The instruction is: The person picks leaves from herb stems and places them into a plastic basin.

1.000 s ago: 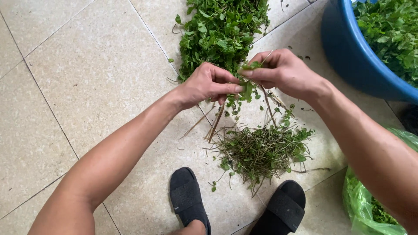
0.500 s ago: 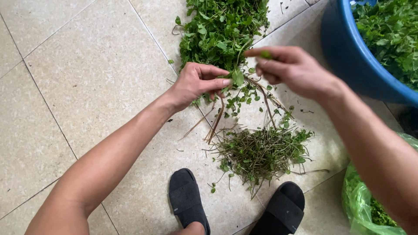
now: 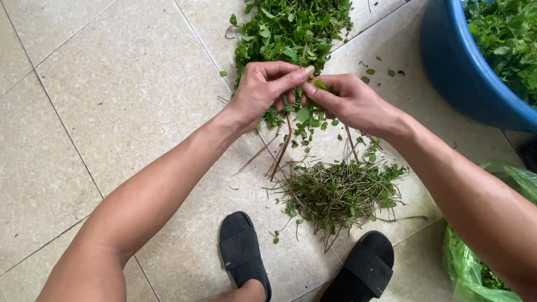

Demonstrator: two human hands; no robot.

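Closest in are two black sandals (image 3: 244, 251), with a heap of stripped stems (image 3: 341, 193) just past the toes. Above that, the left hand (image 3: 263, 92) and right hand (image 3: 349, 103) meet, fingers of both pinched shut on one leafy sprig (image 3: 305, 114) whose stalks dangle down. It looks feather-light, limp and easy to tear, so I'd hold it by the stalk. Further out lie the pile of greens (image 3: 291, 28) and a blue tub (image 3: 458, 67). Bare tile floor (image 3: 112, 84) opens up leftward.

L hand (image 3: 262, 92) pinch grip | R hand (image 3: 347, 100) pinch grip | fingertips touching, forearms angled inward
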